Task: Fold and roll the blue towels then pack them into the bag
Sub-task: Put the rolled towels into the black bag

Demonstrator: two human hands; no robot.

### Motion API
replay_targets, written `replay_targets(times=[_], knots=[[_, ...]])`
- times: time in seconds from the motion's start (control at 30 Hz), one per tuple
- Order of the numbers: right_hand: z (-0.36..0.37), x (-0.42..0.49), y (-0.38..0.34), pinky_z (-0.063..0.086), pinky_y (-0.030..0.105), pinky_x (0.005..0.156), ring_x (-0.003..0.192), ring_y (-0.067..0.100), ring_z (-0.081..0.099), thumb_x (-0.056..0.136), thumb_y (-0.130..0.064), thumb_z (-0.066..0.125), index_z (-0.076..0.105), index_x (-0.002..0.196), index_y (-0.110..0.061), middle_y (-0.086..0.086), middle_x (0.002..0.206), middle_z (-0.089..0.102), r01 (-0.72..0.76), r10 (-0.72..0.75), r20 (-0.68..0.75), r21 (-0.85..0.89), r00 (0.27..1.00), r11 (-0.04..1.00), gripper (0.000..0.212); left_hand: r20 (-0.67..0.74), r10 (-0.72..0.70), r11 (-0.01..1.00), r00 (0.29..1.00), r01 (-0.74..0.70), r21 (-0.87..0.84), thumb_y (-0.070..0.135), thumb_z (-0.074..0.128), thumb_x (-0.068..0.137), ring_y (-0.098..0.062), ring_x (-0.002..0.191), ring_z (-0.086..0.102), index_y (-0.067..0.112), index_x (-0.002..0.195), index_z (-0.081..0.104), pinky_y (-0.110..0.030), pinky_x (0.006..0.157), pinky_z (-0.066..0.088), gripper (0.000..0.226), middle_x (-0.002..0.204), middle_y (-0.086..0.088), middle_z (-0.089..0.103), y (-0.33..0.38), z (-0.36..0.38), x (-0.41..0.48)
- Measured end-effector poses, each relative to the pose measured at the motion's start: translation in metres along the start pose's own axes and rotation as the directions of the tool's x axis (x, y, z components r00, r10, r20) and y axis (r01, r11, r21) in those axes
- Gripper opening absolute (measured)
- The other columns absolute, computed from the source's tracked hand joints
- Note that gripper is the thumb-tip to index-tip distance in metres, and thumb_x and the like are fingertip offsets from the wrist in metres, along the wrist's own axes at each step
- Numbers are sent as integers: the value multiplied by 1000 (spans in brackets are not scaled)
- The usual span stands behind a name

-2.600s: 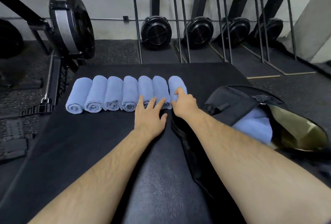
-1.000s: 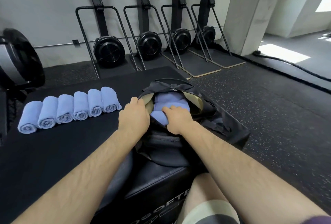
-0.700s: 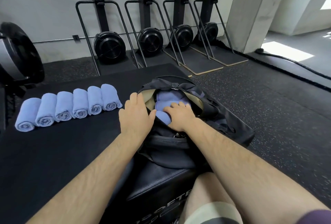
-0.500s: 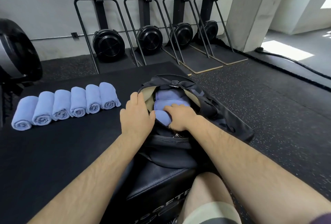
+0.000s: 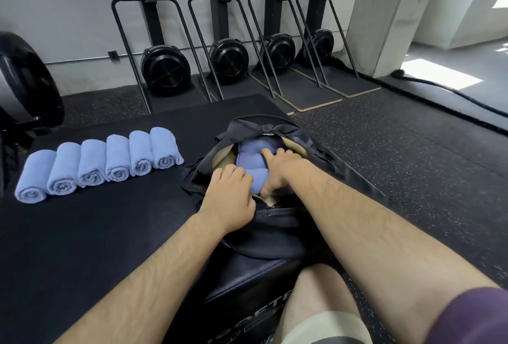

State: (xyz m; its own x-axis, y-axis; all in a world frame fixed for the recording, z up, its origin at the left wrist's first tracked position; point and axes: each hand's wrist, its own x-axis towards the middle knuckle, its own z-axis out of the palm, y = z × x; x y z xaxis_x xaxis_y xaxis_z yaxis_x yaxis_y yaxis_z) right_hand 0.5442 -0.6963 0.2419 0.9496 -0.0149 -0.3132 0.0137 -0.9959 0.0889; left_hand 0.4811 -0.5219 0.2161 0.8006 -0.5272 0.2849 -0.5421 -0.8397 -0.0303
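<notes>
The black bag lies open at the right edge of the black padded box. Blue rolled towels sit inside its mouth. My right hand reaches into the opening and grips the nearest rolled towel, fingers over it and thumb under it. My left hand is at the bag's near-left rim, its fingers curled over the edge and touching that same towel. To the left, several more rolled blue towels lie side by side in a row on the box.
Rowing machines stand upright against the far wall. Another machine's round housing is at the far left. Speckled rubber floor lies to the right. My bare knee is beside the box's front.
My right hand took the end towel from the row and carried it into the bag. My left hand slid from the bag's left rim toward the towel.
</notes>
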Motion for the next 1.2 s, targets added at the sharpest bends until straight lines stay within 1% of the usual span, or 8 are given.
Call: replay_targets(times=[0.3,0.4,0.47,0.53,0.7,0.87,1.03,1.2], knots=[[6,2,-2,44,42,88,126,36,49,58,-57,83,29,139,-23,15,136,45,-21,21,1,62,1000,998,103,297,28,996,954,-51,71,22,47,92,-21,103,56,22,100,58,-35,107,27,14,104,2,63,12,-3,8],[10,4,-3,43,43,96,128,36,47,63,-63,80,26,145,-23,16,140,44,-3,3,-83,-1,997,1000,106,327,29,993,945,-65,101,15,48,92,-20,95,56,23,102,60,-33,95,30,17,108,1,57,12,-5,8],[15,3,-5,38,45,104,133,35,40,67,-64,77,21,152,-25,14,145,38,23,-39,-176,-89,984,996,109,316,17,990,949,-60,125,15,48,94,-21,101,55,22,112,61,-33,83,26,23,114,0,55,10,-5,8],[17,-3,-6,34,48,107,135,33,35,67,-64,75,25,151,-27,9,147,34,106,-147,-250,-170,957,980,105,323,5,983,946,-63,172,17,47,96,-23,112,53,22,116,62,-34,82,24,25,118,1,59,11,-6,10],[26,-15,-5,38,40,87,122,30,40,79,-40,71,41,139,-30,5,137,41,183,-229,-336,-163,914,969,68,377,-31,968,926,-65,241,15,47,98,-21,116,49,26,116,68,-33,83,25,29,114,4,66,11,-6,12],[31,-13,-8,33,36,73,122,32,41,87,-23,64,45,139,-31,4,137,42,133,-166,-388,-111,907,985,56,362,-3,976,932,-76,202,13,47,97,-21,108,53,28,113,70,-32,80,25,32,107,5,68,6,-6,6],[29,-21,-14,36,36,80,118,30,46,85,-36,62,52,129,-23,2,131,52,145,-88,-423,105,902,984,47,250,29,997,968,-46,62,14,46,96,-22,106,53,27,109,72,-34,77,26,32,106,5,69,0,-5,-3],[14,-49,-28,48,42,73,87,25,55,92,-31,54,61,87,-18,-2,86,65,295,69,-692,394,719,871,16,-187,-50,889,981,-41,-455,8,61,93,-27,91,59,14,104,73,-39,84,47,18,98,-1,69,-22,-5,-28]])
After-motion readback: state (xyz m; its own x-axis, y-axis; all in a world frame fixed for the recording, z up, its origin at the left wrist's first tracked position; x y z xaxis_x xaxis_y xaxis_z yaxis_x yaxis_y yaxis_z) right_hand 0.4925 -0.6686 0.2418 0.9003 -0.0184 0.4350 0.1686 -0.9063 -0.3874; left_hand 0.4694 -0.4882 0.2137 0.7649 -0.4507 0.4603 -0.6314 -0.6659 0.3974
